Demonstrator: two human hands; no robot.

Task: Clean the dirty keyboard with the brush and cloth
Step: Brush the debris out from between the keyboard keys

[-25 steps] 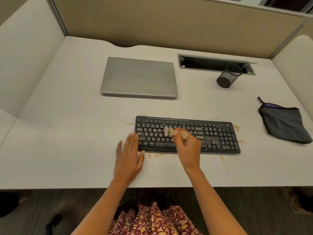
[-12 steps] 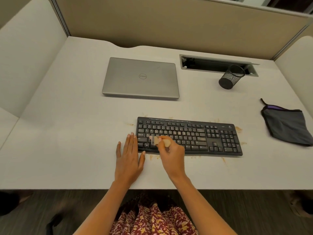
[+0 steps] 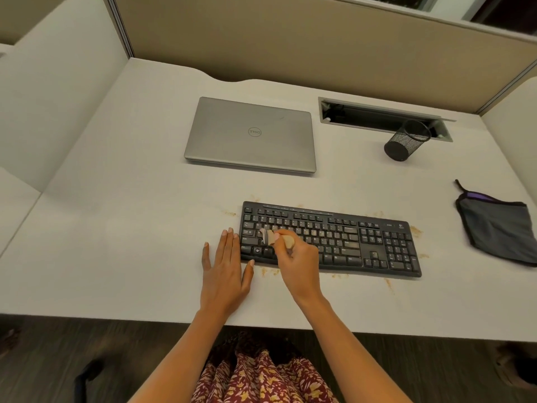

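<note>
A black keyboard [image 3: 348, 237] lies on the white desk [image 3: 130, 242], with brown crumbs scattered around its edges. My right hand [image 3: 299, 266] grips a small wooden-handled brush [image 3: 276, 237], whose bristles touch the keys at the keyboard's left end. Flat on the desk lies my left hand [image 3: 225, 271], fingers straight, its thumb and fingertips against the keyboard's left edge. A dark grey cloth [image 3: 497, 231] with a purple trim lies on the desk at the far right, apart from both hands.
A shut silver laptop [image 3: 251, 135] sits behind the keyboard. A black mesh pen cup [image 3: 406, 141] lies tipped by an open cable slot [image 3: 377, 117] at the back right. Partition walls enclose the desk on three sides. The desk's front edge runs just below my wrists.
My right hand has swept the brush leftward along the keys, from the keyboard's middle to its left end. My left hand has stayed put.
</note>
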